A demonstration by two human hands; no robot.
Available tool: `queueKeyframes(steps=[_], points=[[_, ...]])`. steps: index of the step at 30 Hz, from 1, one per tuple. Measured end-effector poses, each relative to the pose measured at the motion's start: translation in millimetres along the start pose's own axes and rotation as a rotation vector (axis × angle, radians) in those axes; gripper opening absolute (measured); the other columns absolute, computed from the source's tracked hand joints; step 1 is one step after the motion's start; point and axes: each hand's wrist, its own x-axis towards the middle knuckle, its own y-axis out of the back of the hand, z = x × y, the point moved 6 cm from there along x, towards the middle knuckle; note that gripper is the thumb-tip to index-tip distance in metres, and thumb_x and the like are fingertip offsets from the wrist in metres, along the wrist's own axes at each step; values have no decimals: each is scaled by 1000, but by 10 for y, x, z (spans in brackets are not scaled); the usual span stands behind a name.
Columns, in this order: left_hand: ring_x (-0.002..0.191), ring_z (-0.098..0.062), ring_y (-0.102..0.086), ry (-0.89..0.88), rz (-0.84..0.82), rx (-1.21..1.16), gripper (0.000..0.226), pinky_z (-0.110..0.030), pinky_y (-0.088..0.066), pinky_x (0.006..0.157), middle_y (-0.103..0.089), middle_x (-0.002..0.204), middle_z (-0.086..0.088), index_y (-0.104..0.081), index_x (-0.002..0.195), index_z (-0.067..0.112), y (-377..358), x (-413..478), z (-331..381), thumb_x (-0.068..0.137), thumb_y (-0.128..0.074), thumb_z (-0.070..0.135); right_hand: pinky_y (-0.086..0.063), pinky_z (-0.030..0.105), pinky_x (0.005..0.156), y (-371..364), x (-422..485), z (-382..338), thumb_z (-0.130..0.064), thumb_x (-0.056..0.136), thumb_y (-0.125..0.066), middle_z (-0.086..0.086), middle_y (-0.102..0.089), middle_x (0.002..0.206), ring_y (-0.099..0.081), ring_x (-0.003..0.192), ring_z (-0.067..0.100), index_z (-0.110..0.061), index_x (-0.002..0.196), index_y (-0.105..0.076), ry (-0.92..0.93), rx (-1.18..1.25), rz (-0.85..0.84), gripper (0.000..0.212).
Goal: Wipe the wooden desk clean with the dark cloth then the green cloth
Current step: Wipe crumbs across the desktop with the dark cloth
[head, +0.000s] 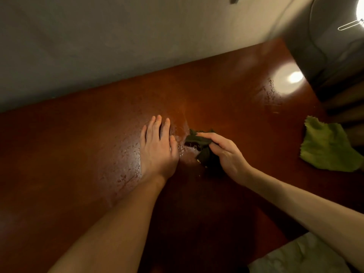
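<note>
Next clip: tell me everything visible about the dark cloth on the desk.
The dark cloth is a small soft rag, very dark green to black, bunched into a crumpled wad. It sits on the wooden desk near its middle, at the edge of a wet, beaded patch. The right hand grips it from above, fingers curled over it, hiding part of it. The left hand lies flat on the desk beside it, not touching it.
</note>
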Motion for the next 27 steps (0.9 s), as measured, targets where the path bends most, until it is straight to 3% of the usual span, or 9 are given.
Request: queueKeyframes(steps=[2, 4, 6, 8, 13, 16, 20, 24, 27], points=[[162, -20, -14, -3, 5, 4, 57, -45, -7, 133, -29, 171, -9, -36, 163, 15, 7, -3, 1, 110, -31, 35, -57, 64, 86, 0, 79, -42, -16, 110, -38, 7, -67, 124, -67, 102, 42, -36, 135, -65, 38, -91, 8, 42], [162, -20, -15, -4, 8, 10, 57, -45, -7, 133, -29, 171, -9, -36, 163, 15, 10, -4, 4, 110, -31, 35, -48, 51, 108, -64, 142, -120, -18, 111, -37, -11, -59, 142, -58, 127, 18, -40, 142, -59, 151, -438, -59, 44], [162, -20, -15, -6, 3, 10, 57, -44, -7, 133, -29, 171, -9, -35, 163, 15, 3, -2, 8, 109, -29, 36, -26, 34, 119, -131, 188, -178, -13, 111, -36, -20, -49, 154, -36, 142, 2, -33, 147, -57, 245, -667, -102, 46], [162, -20, -15, -5, 3, 15, 57, -43, -6, 133, -29, 171, -9, -35, 163, 15, -1, 3, 4, 109, -29, 36, -20, 27, 115, -161, 187, -183, -10, 110, -37, -22, -48, 155, -31, 141, -1, -31, 146, -58, 240, -710, -121, 47], [162, -19, -13, 1, 4, 0, 56, -42, -4, 133, -27, 172, -7, -34, 163, 16, -6, 7, -8, 110, -33, 34, -23, 22, 110, -243, 3, -55, -5, 109, -38, -24, -47, 152, -35, 137, -2, -31, 145, -60, 252, -735, -178, 49], [162, -19, -14, 0, 4, 12, 55, -42, -5, 133, -28, 172, -7, -34, 163, 17, -16, 15, -18, 110, -34, 32, -18, 14, 108, -317, -169, 65, -6, 110, -41, -24, -48, 154, -32, 135, -12, -33, 146, -59, 268, -732, -195, 49], [162, -19, -15, -3, 3, 20, 56, -42, -5, 133, -29, 172, -7, -35, 163, 16, -19, 22, -22, 110, -33, 32, -20, 26, 118, -341, -299, 26, -34, 113, -42, -26, -42, 159, -29, 145, -4, -38, 154, -50, 267, -692, -232, 41], [162, -20, -15, -11, 0, 28, 56, -42, -6, 133, -28, 172, -7, -34, 163, 16, -20, 13, -19, 110, -33, 32, -11, 37, 128, -252, -321, -36, -54, 108, -38, -12, -20, 173, -10, 161, 12, -34, 165, -29, 498, -1128, -354, 60], [162, -21, -15, -20, 1, 39, 56, -44, -9, 133, -28, 172, -8, -34, 164, 16, -25, 9, -27, 110, -32, 33, -9, 45, 132, -270, -313, 56, -58, 107, -40, -1, -9, 176, -1, 163, 17, -26, 168, -15, 552, -1194, -430, 74]])
